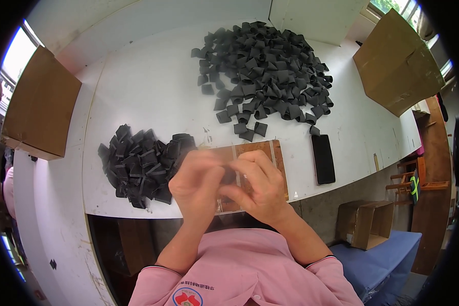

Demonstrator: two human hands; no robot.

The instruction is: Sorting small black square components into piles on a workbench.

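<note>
Both of my hands meet over a brown board (257,145) near the table's front edge. Between them is a small black piece (228,176), mostly covered by fingers, so its exact shape is hard to make out. My right hand (264,184) pinches it with thumb and fingers. My left hand (195,179), smeared by motion, has its fingers closed at the piece's other side. Close to the left hand lies a heap of flat-looking black pieces (143,166). Farther back spreads a large pile of small black tube-like sleeves (268,71).
A dark phone (323,159) lies right of the board on the white table (137,99). Cardboard boxes stand at the left (43,102) and right (400,64). An open carton (364,224) sits on a blue-covered surface (380,260) at lower right.
</note>
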